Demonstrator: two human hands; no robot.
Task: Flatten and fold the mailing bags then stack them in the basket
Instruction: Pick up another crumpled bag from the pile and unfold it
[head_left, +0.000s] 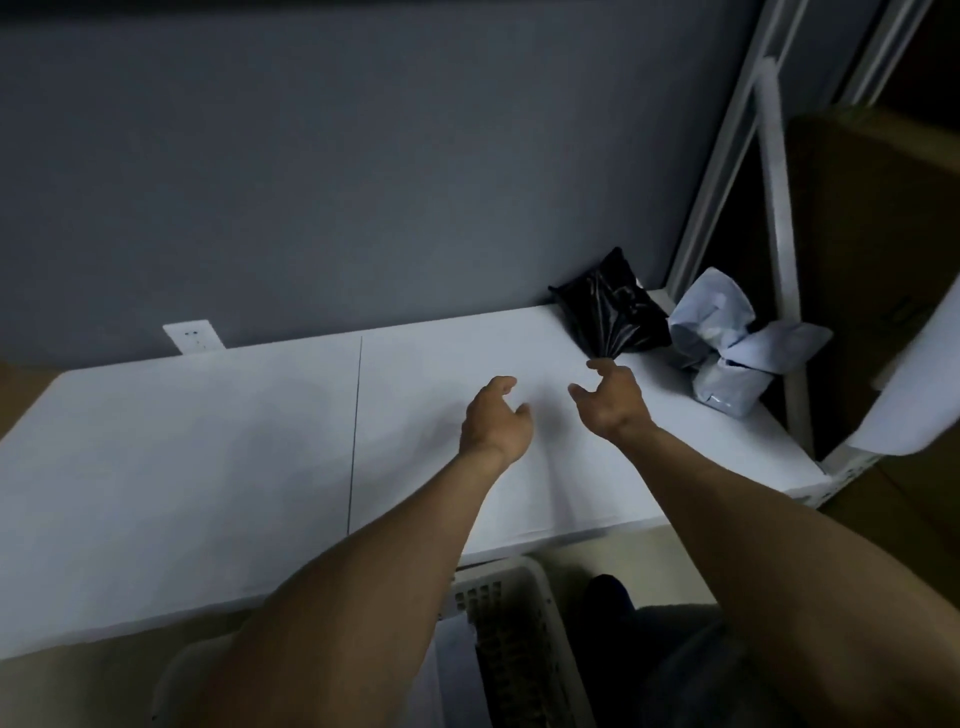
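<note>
Head view: your right grip (608, 400) hangs over the right part of the table (208, 441), fingers spread and hooked, pinching nothing. Its fingertips are at the lower corner of the black mailing bag (610, 314), but you cannot tell from this frame whether they touch it. Your left grip (496, 421), just beside it and nearer the table's middle, is loosely curled and holds nothing either. The black bag stands crumpled against the wall (363, 182) at the table's back right. The pale mailing bags (727, 348) lie bunched just to its right, at the table's right end. As I judge it, the slick film could slide out of your fingers if you take it by that one corner. Dragging it towards you could also catch the pale bags and tip them off the right edge beside the white rack (774, 208). Trapped air may make a fold spring open unless you press it flat first. The basket (524, 597) sits on the floor under the table's near edge, between your arms, so a loosely carried bag could miss its rim. The table top is white and matt, with a thin dark seam (356, 431) across it. Behind it is a grey wall with a white socket plate (193, 336) at table level, and a brown cardboard box (872, 234) stands in the rack. The room is dim.
</note>
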